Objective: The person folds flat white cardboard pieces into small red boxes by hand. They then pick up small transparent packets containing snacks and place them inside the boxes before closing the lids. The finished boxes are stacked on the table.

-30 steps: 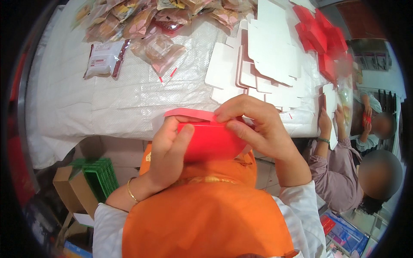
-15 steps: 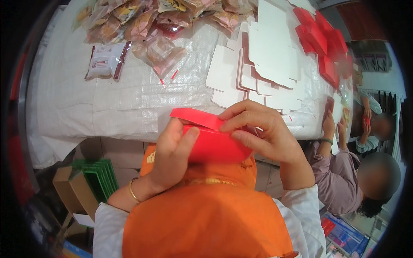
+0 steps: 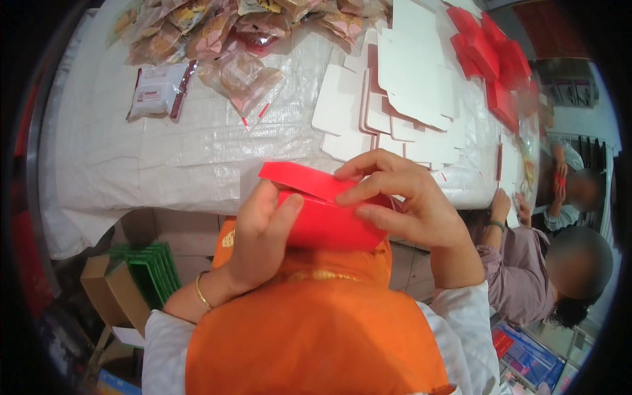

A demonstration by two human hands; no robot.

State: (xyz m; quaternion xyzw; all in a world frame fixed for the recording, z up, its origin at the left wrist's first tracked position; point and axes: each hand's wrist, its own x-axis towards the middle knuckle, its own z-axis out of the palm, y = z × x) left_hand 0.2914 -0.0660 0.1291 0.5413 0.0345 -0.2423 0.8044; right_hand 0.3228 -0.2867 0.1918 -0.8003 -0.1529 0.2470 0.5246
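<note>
A red cardboard box (image 3: 322, 227) is held over my lap, just off the near edge of the table. Around its left end my left hand (image 3: 260, 230) is closed, thumb on the front face and fingers mostly hidden behind. My right hand (image 3: 395, 197) grips the right part, with fingertips on the top edge and thumb against the front. A flap of the box is raised a little along the top, leaving a narrow gap. What lies inside the box is hidden.
White flat cardboard blanks (image 3: 415, 72) lie stacked beyond my right hand, with red boxes (image 3: 490, 56) farther right. Clear-wrapped packets (image 3: 240, 76) and a white pouch (image 3: 158, 91) lie at the far left. A co-worker (image 3: 520, 263) sits at right; green frames (image 3: 151, 270) stand below left.
My hands and the red box have hardly moved. At the right, the co-worker's hands have come lower and nearer to their body.
</note>
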